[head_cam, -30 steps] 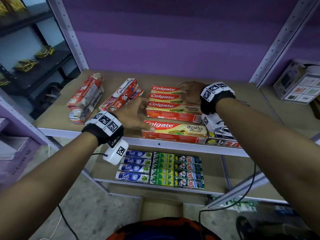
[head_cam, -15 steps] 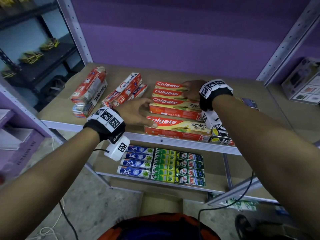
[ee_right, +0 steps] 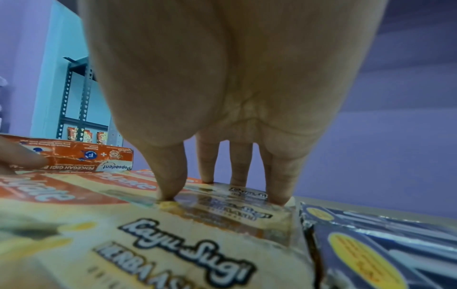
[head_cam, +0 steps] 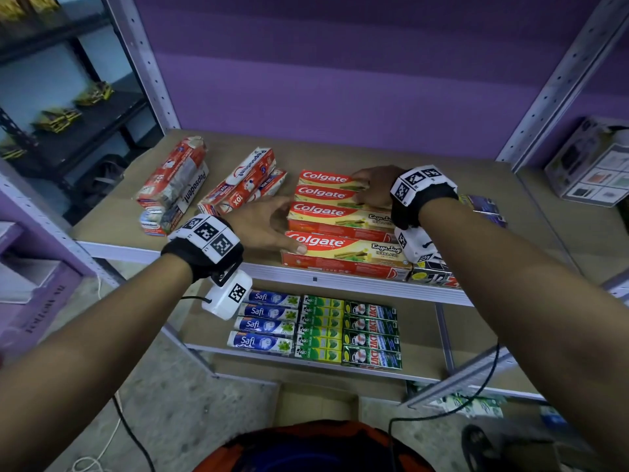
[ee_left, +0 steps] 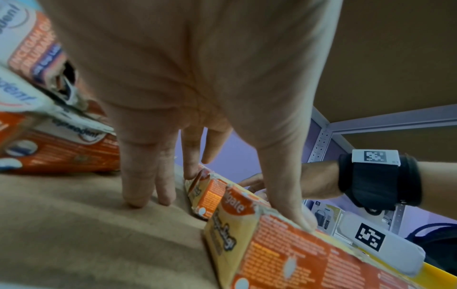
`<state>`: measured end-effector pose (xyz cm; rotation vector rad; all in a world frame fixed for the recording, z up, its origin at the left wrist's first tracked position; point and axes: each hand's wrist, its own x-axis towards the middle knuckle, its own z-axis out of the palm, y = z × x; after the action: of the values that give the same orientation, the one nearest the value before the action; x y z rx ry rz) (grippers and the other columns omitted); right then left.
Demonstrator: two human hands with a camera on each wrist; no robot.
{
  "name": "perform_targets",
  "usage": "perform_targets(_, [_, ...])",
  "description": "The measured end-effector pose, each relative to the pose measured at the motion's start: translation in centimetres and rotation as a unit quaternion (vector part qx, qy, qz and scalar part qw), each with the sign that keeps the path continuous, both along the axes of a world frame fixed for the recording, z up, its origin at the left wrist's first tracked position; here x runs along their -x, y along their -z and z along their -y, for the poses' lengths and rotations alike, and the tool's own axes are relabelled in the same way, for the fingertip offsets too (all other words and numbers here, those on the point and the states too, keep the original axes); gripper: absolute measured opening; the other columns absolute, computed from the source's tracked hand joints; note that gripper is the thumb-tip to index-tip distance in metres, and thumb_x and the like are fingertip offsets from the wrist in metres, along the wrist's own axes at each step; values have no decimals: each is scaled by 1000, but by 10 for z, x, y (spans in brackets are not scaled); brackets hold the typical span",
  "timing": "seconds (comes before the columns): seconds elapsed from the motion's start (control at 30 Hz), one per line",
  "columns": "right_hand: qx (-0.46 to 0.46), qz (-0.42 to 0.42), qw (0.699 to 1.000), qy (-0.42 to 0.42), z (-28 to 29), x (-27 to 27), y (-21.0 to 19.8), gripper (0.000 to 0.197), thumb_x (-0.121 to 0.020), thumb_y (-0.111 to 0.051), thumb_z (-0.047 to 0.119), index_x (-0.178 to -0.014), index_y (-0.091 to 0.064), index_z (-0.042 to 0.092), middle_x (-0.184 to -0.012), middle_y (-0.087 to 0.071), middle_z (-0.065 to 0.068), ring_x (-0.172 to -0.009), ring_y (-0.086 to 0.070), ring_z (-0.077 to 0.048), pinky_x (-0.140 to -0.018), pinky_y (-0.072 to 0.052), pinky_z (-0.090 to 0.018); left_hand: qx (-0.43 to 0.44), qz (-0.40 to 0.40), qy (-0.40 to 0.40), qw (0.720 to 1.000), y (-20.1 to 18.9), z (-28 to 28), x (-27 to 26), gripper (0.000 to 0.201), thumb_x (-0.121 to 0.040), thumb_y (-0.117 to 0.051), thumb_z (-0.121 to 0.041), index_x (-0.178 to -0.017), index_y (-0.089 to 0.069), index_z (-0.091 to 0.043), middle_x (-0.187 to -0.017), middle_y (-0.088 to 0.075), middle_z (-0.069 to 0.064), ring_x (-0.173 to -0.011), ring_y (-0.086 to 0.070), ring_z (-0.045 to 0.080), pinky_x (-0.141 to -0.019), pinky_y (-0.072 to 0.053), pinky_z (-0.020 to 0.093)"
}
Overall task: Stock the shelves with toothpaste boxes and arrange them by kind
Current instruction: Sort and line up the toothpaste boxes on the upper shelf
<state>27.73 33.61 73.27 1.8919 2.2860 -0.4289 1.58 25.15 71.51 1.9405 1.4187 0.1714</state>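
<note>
**Both hands flat on the Colgate row**

Nearest, at 6 o'clock on the lower shelf (head_cam: 425, 349), three columns of small boxes lie side by side: Safi boxes (head_cam: 263, 323), green boxes (head_cam: 321, 330) and Zact boxes (head_cam: 371, 335), touching one another.

Above, on the upper shelf (head_cam: 112, 229), four Colgate boxes (head_cam: 340, 229) lie flat in a row running from the front edge toward 12 o'clock, each long side against the next. The left hand (head_cam: 263, 226) sits at the row's 9 o'clock end. Its fingers (ee_left: 134, 176) are straight; two tips press the shelf board, others touch the end flaps of the boxes, and the thumb rests on top of the front box (ee_left: 284, 252). It grasps nothing.

The right hand (head_cam: 377, 189) lies at the row's 3 o'clock end, over the far boxes. In the right wrist view its fingers (ee_right: 170, 176) are straight, tips pressing down on the box tops; nothing is clenched.

Dark boxes (head_cam: 432, 274) lie just at 3 o'clock of the front Colgate box, touching it.

Toward 10 o'clock, two heaps of Pepsodent boxes (head_cam: 245, 185) lie askew, the nearer heap just beside the left hand, the other (head_cam: 173, 185) farther out at 9 o'clock.

At 2 o'clock, a white carton (head_cam: 592, 161) stands on the next shelf.
</note>
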Motion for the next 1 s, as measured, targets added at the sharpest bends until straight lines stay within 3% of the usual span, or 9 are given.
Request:
perform_targets(0.23, [17, -8, 1000, 4, 14, -2, -1, 66, -92, -55, 59, -151, -31, 42, -156, -38, 6, -140, -40, -24, -111, -34, -43, -3, 21, 14, 1000, -2, 4, -1, 91, -65, -80, -61, -143, -39, -38, -138, -56, -14, -124, -55, 9, -112, -36, 46])
perform_targets(0.77, [46, 60, 997, -34, 20, -5, 2, 66, -97, -39, 63, -155, -13, 43, -163, -22, 4, -146, -28, -26, -113, -29, -44, 75, -24, 26, 997, -7, -9, -5, 94, -63, -80, -63, -144, -40, -36, -141, -54, -13, -129, -51, 12, -115, -31, 47])
perform_targets(0.83, [61, 44, 997, -33, 21, -6, 1, 64, -97, -44, 57, -154, -16, 46, -163, -22, 6, -146, -28, -25, -113, -28, -45, 91, -13, 24, 995, -8, -11, -6, 91, -63, -83, -57, -142, -44, -33, -138, -56, -14, -127, -52, 11, -115, -31, 47])
perform_targets(0.93, [87, -30, 996, -23, 20, -21, -8, 60, -96, -52, 24, -146, -34, 51, -156, -34, 12, -138, -39, -21, -105, -39, -39, 109, 16, 14, 994, -5, -12, -3, 90, -63, -86, -51, -141, -46, -33, -139, -56, -15, -129, -50, 8, -116, -29, 47])
perform_targets(1.0, [71, -47, 996, -10, 18, -35, -12, 63, -91, -50, 9, -143, -44, 45, -153, -40, 10, -136, -42, -19, -103, -39, -35, 119, 22, 13, 993, -5, -14, -2, 90, -64, -86, -48, -142, -44, -33, -140, -54, -14, -130, -49, 8, -117, -28, 46])
